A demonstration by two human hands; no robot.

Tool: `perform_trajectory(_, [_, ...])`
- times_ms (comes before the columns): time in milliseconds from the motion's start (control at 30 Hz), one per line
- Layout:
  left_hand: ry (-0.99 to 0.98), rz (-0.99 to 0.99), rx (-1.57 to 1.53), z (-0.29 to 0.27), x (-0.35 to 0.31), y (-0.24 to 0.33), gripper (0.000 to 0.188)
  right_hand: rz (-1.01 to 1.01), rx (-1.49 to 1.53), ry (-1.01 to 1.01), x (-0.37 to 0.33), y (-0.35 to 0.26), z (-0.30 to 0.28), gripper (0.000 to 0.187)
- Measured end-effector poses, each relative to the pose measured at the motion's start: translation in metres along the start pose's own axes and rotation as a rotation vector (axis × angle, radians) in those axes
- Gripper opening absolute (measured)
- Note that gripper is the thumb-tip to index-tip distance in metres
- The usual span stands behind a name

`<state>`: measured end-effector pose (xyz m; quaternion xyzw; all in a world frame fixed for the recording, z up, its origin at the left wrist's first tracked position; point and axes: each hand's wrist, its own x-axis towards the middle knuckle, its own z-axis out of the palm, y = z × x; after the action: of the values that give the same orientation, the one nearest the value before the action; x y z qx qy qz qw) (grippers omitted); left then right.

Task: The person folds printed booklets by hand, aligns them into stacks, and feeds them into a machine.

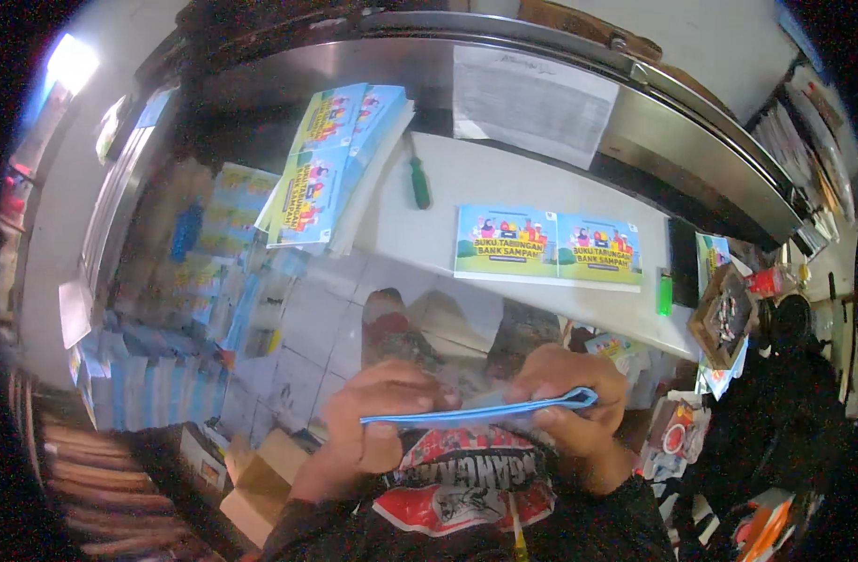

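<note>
While both hands grip a folded blue sheet (476, 410), printed covers crowd the white tabletop (457, 173)

As the left hand (368, 403) closes on one end, thumb below, the right hand (579, 412) pinches the other, where the fold bulges into a loop. The folded blue sheet is held edge-on above the lap, clear of the tabletop and close to a black shirt (466, 501) with a red and white print.

On the tabletop, a stack of illustrated covers (321, 173) lies at left, beside a green-handled tool (419, 183). A cover sheet with two matching panels (549, 245) sits near the front edge; farther right are a green lighter (665, 295) and a wooden tray with angled sides (702, 330). Along the back runs a steel strip (701, 145), with a white paper (532, 108) against it.

Below is a floor of pale tiles (307, 314). Stacks of blue booklets (157, 379) stand at left, behind an opened cardboard box (255, 487), and papers crowd a shelf (785, 136) at upper right. Bright light enters at upper left.
</note>
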<state>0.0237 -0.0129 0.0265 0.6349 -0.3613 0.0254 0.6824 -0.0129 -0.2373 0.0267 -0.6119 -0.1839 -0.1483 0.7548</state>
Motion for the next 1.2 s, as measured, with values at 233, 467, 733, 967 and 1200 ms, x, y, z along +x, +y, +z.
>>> perform_trajectory(233, [-0.069, 0.035, 0.044, -0.002, 0.004, 0.000, 0.020, -0.041, 0.082, 0.117, -0.004, 0.005, 0.006, 0.016])
perform_trajectory(467, [-0.004, -0.127, 0.042, -0.003, -0.011, -0.001, 0.021, -0.088, 0.065, 0.127, -0.003, 0.012, 0.011, 0.017])
perform_trajectory(733, [-0.050, -0.031, 0.017, -0.006, 0.003, 0.005, 0.019, -0.065, 0.045, 0.119, -0.008, 0.013, 0.010, 0.018])
perform_trajectory(967, [-0.135, -0.029, 0.068, -0.010, -0.002, 0.002, 0.020, -0.118, 0.051, 0.154, -0.011, 0.023, 0.012, 0.021])
perform_trajectory(1200, [-0.086, -0.019, -0.005, -0.006, -0.002, -0.001, 0.019, -0.093, 0.068, 0.147, -0.010, 0.017, 0.012, 0.028])
